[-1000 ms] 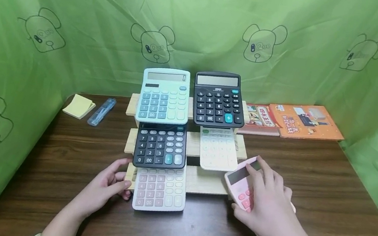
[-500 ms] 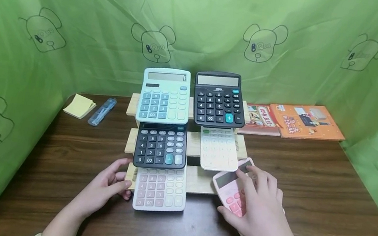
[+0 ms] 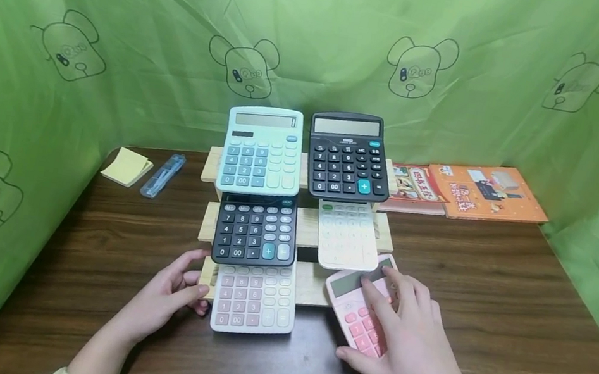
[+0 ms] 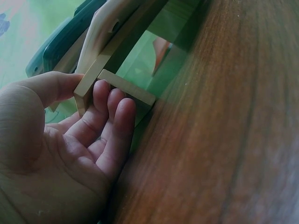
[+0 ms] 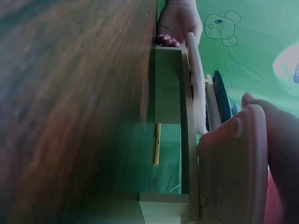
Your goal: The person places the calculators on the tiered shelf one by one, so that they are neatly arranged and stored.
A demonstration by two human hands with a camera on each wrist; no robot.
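A stepped wooden rack (image 3: 314, 286) bears several calculators. My left hand (image 3: 163, 296) holds the left end of its lowest step; in the left wrist view, thumb and fingers pinch that wooden end (image 4: 88, 86). My right hand (image 3: 412, 346) grips a pink calculator (image 3: 350, 285), tilted, at the right end of the lowest step. Part of its keypad is hidden under the fingers. In the right wrist view the back of the pink calculator (image 5: 229, 172) shows beside the step's edge. A white calculator with pale pink keys (image 3: 253, 308) sits on the lowest step, left of it.
On the upper steps stand a light blue calculator (image 3: 261, 150), two black calculators, one at the top right (image 3: 347, 155), and a white calculator (image 3: 346, 238). Sticky notes (image 3: 127, 166) and a blue plastic case (image 3: 163, 175) lie left. Books (image 3: 488, 191) lie back right, before green cloth.
My right hand has moved left with the pink calculator, bringing it over the right part of the lowest step. My left hand has stayed on the rack.
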